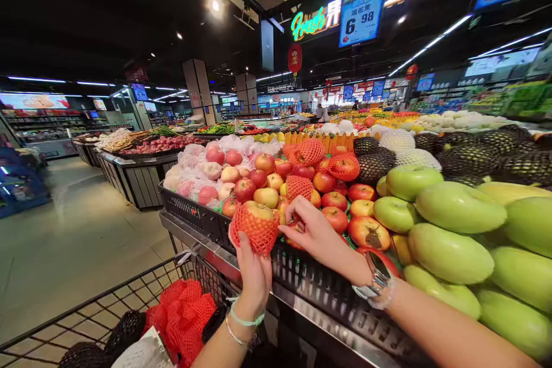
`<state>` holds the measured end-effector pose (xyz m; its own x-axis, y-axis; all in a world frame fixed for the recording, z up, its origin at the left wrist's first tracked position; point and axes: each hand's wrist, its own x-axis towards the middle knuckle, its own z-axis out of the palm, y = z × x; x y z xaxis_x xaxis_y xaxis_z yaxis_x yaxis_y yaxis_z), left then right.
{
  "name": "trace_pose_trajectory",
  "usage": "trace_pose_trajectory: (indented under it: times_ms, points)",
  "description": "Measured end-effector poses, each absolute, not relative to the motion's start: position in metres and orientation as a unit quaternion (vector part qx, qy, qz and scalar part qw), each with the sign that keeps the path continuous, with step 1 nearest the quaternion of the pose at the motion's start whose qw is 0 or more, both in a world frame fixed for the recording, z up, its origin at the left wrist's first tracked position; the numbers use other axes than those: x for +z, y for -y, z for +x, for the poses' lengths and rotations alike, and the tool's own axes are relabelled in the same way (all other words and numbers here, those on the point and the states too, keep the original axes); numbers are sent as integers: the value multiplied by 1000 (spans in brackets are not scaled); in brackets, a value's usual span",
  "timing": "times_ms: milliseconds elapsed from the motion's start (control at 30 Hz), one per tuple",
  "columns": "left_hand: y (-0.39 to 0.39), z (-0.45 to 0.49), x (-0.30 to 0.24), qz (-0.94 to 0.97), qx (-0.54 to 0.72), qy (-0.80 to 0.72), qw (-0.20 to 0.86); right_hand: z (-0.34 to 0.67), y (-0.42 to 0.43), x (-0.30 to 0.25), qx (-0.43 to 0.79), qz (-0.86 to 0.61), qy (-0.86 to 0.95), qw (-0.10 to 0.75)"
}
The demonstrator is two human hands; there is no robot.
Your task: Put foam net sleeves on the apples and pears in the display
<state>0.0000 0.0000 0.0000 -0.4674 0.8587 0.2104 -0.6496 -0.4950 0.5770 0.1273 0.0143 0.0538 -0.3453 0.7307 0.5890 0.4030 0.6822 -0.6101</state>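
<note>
1. Head view, lower centre of frame: holding apple (255, 211) in left hand (253, 276), closing fingers round red mesh sleeve (263, 236); lifting it in front of black crate (302, 270).
2. Right hand (313, 230): bringing thumb and forefinger together beside sleeve; not showing clearly enough to tell whether pinching mesh.
3. Risk: possibly slipping from loosening left fingers, falling toward wire cart (86, 309) at lower left and bruising.
4. Risk: possibly tearing mesh through hard tugging, or dislodging piled apples (334, 201) through bumping with right wrist.
5. Writing: displaying "6.98" on blue price sign (363, 6), upper right; glowing "Fresh" on neon sign (308, 23), beside Chinese characters.
6. Brands: showing none legible on apple.
</note>
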Motion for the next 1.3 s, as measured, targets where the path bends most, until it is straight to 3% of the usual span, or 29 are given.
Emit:
trace_pose_trajectory:
  times_ms: [167,267,533,700,900,1100,1300]
  points:
    - [-5,0,-10,289,828,-259,404,123,-14,49,480,-331,721,374]
    - [-5,5,-21,369,820,-269,346,123,-16,47,542,-271,714,352]
    - [-24,-30,-12,556,711,-210,376,133,-26,54,372,-391,713,448]
    - [-25,-43,-3,596,636,-264,414,130,-23,52,289,-388,779,398]
    - [-18,-13,-9,451,723,-201,483,131,-23,50,212,-368,823,377]
    - [-12,-6,1,369,724,-170,557,129,-20,44,108,-368,863,328]
    - [-9,-1,-2,382,733,-192,529,129,-14,48,73,-323,897,291]
